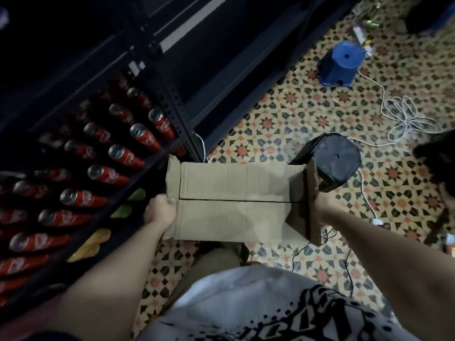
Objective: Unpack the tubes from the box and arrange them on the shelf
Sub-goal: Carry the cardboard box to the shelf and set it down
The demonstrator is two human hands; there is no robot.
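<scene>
We hold the cardboard box (236, 205) up in the air with both hands. Our left hand (161, 209) grips the left end of the box, with the fingers curled round the edge. Our right hand (322, 205) is at the right end of the box, mostly hidden behind a flap, so we cannot tell how its fingers lie.

We see the flat side of the box with a thin slit across its middle. We cannot see any tubes, so we think they may be inside the box, or the box may be empty.

The dark shelf (170, 99) is to the left of the box, with rows of red cans (145, 136) on it. A dark stool (332, 161) stands just behind the right end of the box. A white cable (403, 116) lies on the floor further behind it.

If the slit gapes open, things could drop out. If we swing the box left, we could knock the cans.
</scene>
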